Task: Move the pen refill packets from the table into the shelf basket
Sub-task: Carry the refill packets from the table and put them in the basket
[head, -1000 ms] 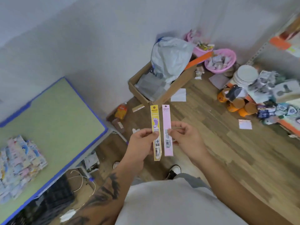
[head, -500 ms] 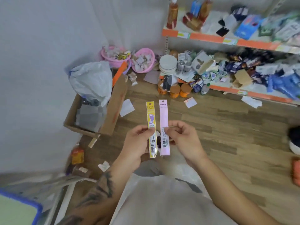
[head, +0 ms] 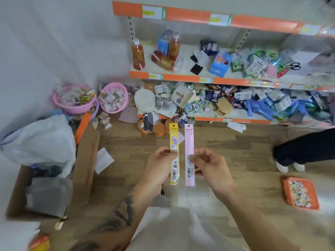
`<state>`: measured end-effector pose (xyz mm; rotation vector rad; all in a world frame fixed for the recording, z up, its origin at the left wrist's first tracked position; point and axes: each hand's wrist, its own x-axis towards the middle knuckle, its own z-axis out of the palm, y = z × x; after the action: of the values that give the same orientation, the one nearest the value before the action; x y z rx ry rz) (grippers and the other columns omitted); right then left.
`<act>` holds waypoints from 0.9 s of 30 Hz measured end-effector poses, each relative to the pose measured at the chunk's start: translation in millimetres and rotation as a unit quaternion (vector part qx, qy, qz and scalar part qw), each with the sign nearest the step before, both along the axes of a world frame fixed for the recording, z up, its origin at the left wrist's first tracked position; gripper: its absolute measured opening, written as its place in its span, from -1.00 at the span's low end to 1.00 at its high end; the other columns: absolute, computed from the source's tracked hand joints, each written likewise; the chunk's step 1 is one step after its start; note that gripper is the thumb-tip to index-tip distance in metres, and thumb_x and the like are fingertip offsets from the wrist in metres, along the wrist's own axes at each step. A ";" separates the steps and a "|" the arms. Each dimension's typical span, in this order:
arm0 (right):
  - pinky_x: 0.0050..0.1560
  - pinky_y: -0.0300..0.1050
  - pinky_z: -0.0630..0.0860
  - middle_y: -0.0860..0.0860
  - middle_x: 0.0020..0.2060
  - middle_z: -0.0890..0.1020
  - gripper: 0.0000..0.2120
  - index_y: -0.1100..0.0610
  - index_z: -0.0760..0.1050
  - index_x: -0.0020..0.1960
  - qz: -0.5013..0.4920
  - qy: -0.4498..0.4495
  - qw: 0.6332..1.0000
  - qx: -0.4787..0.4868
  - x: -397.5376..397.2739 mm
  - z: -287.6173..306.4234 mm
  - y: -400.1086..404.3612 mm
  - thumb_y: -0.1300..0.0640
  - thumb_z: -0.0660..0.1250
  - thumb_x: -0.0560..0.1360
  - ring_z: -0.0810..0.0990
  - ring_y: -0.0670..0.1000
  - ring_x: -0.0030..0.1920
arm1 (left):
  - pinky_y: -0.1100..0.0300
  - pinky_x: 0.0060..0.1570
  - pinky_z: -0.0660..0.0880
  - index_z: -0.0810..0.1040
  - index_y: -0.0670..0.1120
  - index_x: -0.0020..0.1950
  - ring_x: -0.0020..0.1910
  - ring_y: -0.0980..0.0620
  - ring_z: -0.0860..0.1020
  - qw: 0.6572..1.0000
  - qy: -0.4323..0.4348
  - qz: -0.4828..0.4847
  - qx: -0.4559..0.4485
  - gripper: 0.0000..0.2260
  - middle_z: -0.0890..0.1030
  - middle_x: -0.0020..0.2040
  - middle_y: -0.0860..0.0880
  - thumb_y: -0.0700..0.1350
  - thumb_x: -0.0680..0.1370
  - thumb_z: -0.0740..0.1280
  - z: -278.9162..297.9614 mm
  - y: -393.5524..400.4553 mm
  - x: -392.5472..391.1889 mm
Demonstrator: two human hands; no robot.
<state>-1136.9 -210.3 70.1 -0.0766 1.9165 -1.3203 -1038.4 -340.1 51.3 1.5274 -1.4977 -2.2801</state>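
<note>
My left hand (head: 159, 167) pinches a long yellow refill packet (head: 174, 140) upright in front of me. Right beside it, my right hand (head: 212, 167) pinches a long pink refill packet (head: 189, 140), also upright. The two packets stand side by side with a narrow gap between them, barcodes at the lower end. Ahead stands an orange-edged shelf unit (head: 181, 77) crowded with goods. Two pink baskets (head: 112, 91) full of small packets sit on the floor by the shelf's left end. The table is out of view.
An open cardboard box (head: 85, 160) with a grey plastic bag (head: 39, 142) lies on the floor to my left. An orange tray (head: 284, 185) of small items sits on the floor at right. Another person's dark legs and white shoes (head: 290, 165) stand at right.
My view has swung right, from the green table and box to the shelf unit. Both hands still hold the two packets upright in the same way.
</note>
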 end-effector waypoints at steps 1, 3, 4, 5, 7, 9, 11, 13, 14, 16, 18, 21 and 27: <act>0.04 0.12 0.63 0.06 -0.14 0.76 -0.91 0.13 0.64 0.07 0.001 0.005 1.000 -0.004 -12.4 3.0 -8.7 0.26 0.40 0.60 0.67 0.01 -0.18 | -0.12 -0.02 0.58 0.68 0.05 -0.17 -0.08 -0.18 0.69 1.000 0.008 -0.003 -0.001 -0.86 0.74 -0.07 -0.13 0.05 0.35 0.41 4.0 -7.4 -14.1; 0.02 0.13 0.63 0.09 -0.15 0.76 -0.90 0.15 0.64 0.07 -0.003 0.016 1.000 -0.016 -35.9 7.8 -24.5 0.28 0.39 0.60 0.67 0.02 -0.20 | -0.05 -0.08 0.51 0.68 0.05 -0.17 -0.13 -0.13 0.66 1.000 0.023 -0.011 -0.008 -0.91 0.73 -0.07 -0.13 0.03 0.39 0.43 7.2 -20.8 -41.1; 0.01 0.14 0.63 0.11 -0.15 0.76 -0.90 0.15 0.64 0.07 -0.008 0.022 0.999 -0.021 -46.8 9.2 -31.0 0.29 0.39 0.60 0.66 0.02 -0.21 | -0.07 -0.05 0.53 0.68 0.06 -0.16 -0.12 -0.13 0.67 0.999 0.029 -0.019 -0.013 -0.95 0.74 -0.08 -0.11 0.00 0.43 0.43 8.2 -26.4 -54.0; 0.01 0.17 0.63 0.13 -0.15 0.76 -0.90 0.15 0.64 0.07 -0.014 0.028 0.999 -0.024 -57.0 9.8 -36.0 0.29 0.39 0.60 0.66 0.04 -0.21 | -0.11 0.02 0.57 0.68 0.07 -0.15 -0.09 -0.16 0.69 0.999 0.033 -0.028 -0.015 -0.96 0.74 -0.08 -0.09 -0.03 0.48 0.43 8.1 -31.2 -66.5; 0.05 0.25 0.63 0.14 -0.14 0.75 -0.89 0.13 0.63 0.07 -0.029 0.034 0.999 -0.028 -75.1 9.7 -43.1 0.29 0.39 0.60 0.65 0.07 -0.19 | -0.26 0.19 0.59 0.70 0.09 -0.12 0.01 -0.20 0.71 0.998 0.042 -0.048 -0.016 -0.92 0.75 -0.05 -0.05 -0.06 0.53 0.42 7.5 -39.7 -89.7; 0.05 0.26 0.62 0.11 -0.15 0.76 -0.87 0.11 0.63 0.08 -0.043 0.038 0.998 -0.031 -91.5 9.5 -46.1 0.29 0.38 0.61 0.67 0.08 -0.17 | -0.35 0.23 0.54 0.70 0.09 -0.09 0.05 -0.20 0.71 0.996 0.049 -0.067 -0.016 -0.94 0.75 -0.03 -0.05 -0.02 0.50 0.43 8.5 -45.6 -110.7; 0.02 0.21 0.64 0.08 -0.14 0.76 -0.87 0.12 0.63 0.09 -0.049 0.039 0.997 -0.036 -109.5 11.3 -47.9 0.29 0.37 0.62 0.69 0.06 -0.17 | -0.39 0.24 0.52 0.70 0.08 -0.09 0.07 -0.23 0.70 0.995 0.057 -0.076 -0.022 -0.90 0.74 -0.02 -0.05 0.02 0.45 0.41 12.5 -50.0 -130.8; -0.07 0.07 0.65 0.06 -0.14 0.77 -0.88 0.14 0.63 0.09 -0.051 0.040 0.997 -0.050 -129.8 16.3 -51.3 0.31 0.37 0.62 0.71 0.01 -0.18 | -0.39 0.24 0.51 0.69 0.09 -0.11 0.09 -0.27 0.69 0.995 0.060 -0.069 -0.028 -0.90 0.74 -0.02 -0.08 0.03 0.43 0.40 17.2 -53.4 -150.3; -0.09 0.01 0.64 0.05 -0.14 0.77 -0.87 0.15 0.63 0.08 -0.052 0.042 0.996 -0.059 -141.4 19.1 -54.2 0.32 0.36 0.62 0.72 0.01 -0.17 | -0.39 0.23 0.51 0.68 0.09 -0.12 0.09 -0.29 0.68 0.996 0.061 -0.060 -0.029 -0.90 0.74 -0.02 -0.11 0.03 0.42 0.40 20.7 -55.2 -160.8; -0.07 0.09 0.65 0.06 -0.13 0.77 -0.86 0.15 0.62 0.07 -0.048 0.055 0.995 -0.071 -166.5 24.3 -61.0 0.33 0.36 0.61 0.73 0.10 -0.13 | -0.34 0.17 0.54 0.68 0.06 -0.11 0.05 -0.29 0.68 0.996 0.071 -0.030 -0.042 -0.87 0.72 -0.02 -0.18 0.03 0.39 0.41 28.5 -59.6 -182.6; 0.05 0.28 0.64 0.08 -0.13 0.76 -0.85 0.11 0.62 0.08 -0.034 0.071 0.992 -0.096 -193.8 34.1 -70.6 0.32 0.37 0.60 0.72 0.23 -0.07 | -0.17 0.03 0.53 0.66 0.00 -0.09 -0.04 -0.25 0.65 0.994 0.081 -0.003 -0.074 -0.83 0.68 -0.05 -0.21 0.04 0.40 0.43 36.5 -65.9 -207.4; 0.05 0.26 0.65 0.10 -0.15 0.76 -0.79 0.06 0.59 0.13 -0.011 0.098 0.983 -0.155 -238.0 60.4 -85.8 0.33 0.36 0.61 0.73 0.26 -0.08 | -0.07 0.03 0.49 0.64 -0.06 -0.03 -0.08 -0.17 0.66 0.985 0.122 0.035 -0.117 -0.84 0.69 -0.11 -0.13 -0.01 0.47 0.40 58.8 -76.4 -251.3; -0.29 -0.26 0.49 0.05 -0.32 0.70 -0.78 0.12 0.49 0.12 -0.008 0.195 0.937 -0.290 -319.3 127.2 -106.9 0.39 0.35 0.59 0.57 -0.03 -0.36 | -0.28 0.21 0.51 0.66 -0.01 0.03 0.10 -0.22 0.65 0.953 0.237 0.083 -0.170 -0.78 0.66 0.11 -0.21 0.09 0.49 0.43 132.6 -79.8 -343.1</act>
<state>-1456.2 -317.2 197.3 -0.6632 1.7639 -1.9593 -1381.5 -419.9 183.9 0.8965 -1.4534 -1.9697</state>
